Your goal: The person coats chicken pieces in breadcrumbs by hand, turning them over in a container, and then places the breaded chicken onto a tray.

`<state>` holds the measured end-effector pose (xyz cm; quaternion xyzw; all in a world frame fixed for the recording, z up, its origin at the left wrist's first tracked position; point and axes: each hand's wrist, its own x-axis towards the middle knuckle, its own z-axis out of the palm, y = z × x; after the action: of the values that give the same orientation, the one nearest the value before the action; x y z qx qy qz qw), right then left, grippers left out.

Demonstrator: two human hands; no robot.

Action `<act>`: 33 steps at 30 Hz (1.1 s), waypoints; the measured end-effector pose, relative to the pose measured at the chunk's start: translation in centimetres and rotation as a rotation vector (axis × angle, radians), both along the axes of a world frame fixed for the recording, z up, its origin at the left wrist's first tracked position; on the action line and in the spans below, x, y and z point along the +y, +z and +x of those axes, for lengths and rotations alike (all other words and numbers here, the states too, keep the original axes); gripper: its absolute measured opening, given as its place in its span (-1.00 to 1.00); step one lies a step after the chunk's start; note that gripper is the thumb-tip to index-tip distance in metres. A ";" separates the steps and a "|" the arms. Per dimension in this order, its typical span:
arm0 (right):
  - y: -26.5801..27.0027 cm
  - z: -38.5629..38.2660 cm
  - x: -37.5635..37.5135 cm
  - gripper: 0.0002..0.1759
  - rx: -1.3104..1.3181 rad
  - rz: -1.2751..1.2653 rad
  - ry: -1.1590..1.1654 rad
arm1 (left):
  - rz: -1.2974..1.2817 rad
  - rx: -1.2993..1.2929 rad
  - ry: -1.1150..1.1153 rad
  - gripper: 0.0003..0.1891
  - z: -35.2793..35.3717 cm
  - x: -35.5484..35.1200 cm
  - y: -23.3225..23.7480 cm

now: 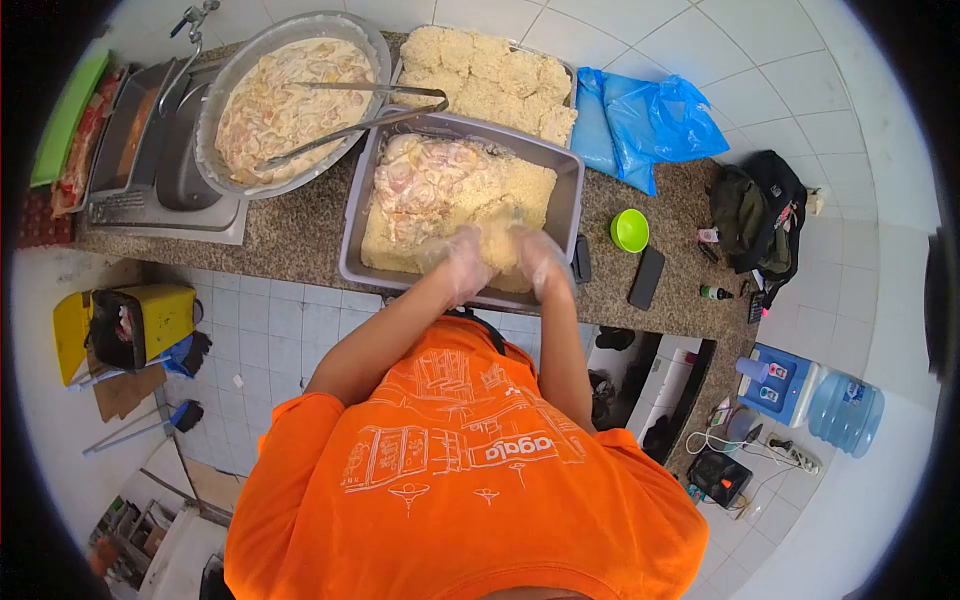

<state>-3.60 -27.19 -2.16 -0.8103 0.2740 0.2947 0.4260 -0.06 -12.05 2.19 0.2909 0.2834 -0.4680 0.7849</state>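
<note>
My left hand (464,266) and my right hand (542,260), both in clear plastic gloves, are inside a grey rectangular tub (350,222). Between them they hold a crumb-coated piece of chicken (497,243), its outline slightly blurred. Pale breadcrumbs (528,184) lie under and around the hands. A heap of wet, battered raw chicken (425,180) rests on the crumbs in the tub's left part. Metal tongs (370,122) lie across the rim of a large round basin (207,130) of battered chicken and reach over to the tub.
Behind the tub, a tray holds breaded pieces (485,75). Blue plastic bags (650,115) lie to its right. A green bowl (629,230), a phone (647,277) and a dark bag (765,215) sit on the right counter. At the left is a sink (180,150).
</note>
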 end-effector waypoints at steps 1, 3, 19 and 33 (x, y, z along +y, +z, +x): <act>-1.3 -0.4 -0.8 -0.38 0.010 0.006 0.000 | -0.013 0.016 0.064 -0.53 0.2 0.6 0.4; -4.4 0.1 -2.5 -0.40 -0.263 -0.434 0.259 | -0.026 0.026 0.130 -0.54 0.4 1.7 0.1; -3.3 5.4 -3.2 -0.63 -0.383 -0.564 0.035 | 0.136 0.060 0.236 -0.27 -0.1 5.7 -1.7; 0.9 4.3 0.5 -0.49 -0.087 -0.286 -0.017 | 0.034 0.022 0.169 -0.21 -0.9 6.4 -4.8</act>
<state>0.65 -26.68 -1.30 -0.8723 0.3016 0.2135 0.3201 -0.95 -5.61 -2.60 0.2741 0.3233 -0.3985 0.8134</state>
